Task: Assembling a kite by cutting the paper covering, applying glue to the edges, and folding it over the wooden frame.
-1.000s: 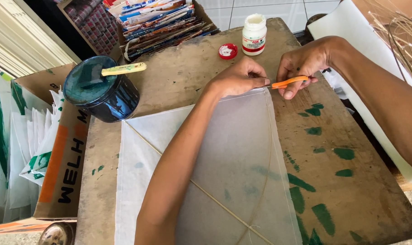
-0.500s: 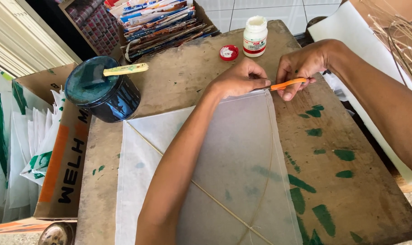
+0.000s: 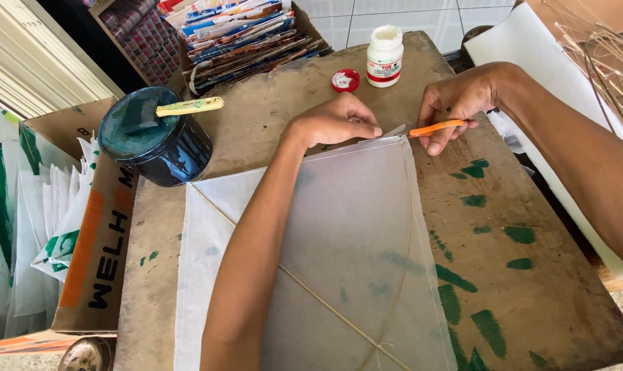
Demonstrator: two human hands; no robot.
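— So, has anything moved since a second ago?

— Barely. Your left hand [image 3: 335, 124] sits where it was, fingers curled and pressing down on the top corner of the thin translucent white paper kite sheet [image 3: 353, 240]. Your right hand [image 3: 456, 103] still pinches the small orange-handled blade [image 3: 428, 128] between thumb and fingers; its tip seems to have crept a shade closer to the left fingertips along that top edge.

— And the sheet itself?

— It lies flat on the worn wooden tabletop splashed with green paint [image 3: 531, 288], just as before, with thin stick spars crossing under it. The top corner is the one pinned between your two hands.

— So what does that tell you?

— That the trimming at that corner looks to be slow, fine work, held steady rather than swept. I'd judge the cut there is not finished.

— Anything near enough to bother you?

— The small white glue bottle [image 3: 384, 55] and its round red cap [image 3: 345, 80] stand just beyond your hands, untouched. The dark blue paint tin with a pale stick laid across it [image 3: 153, 137] sits well to the left, apart from the sheet.
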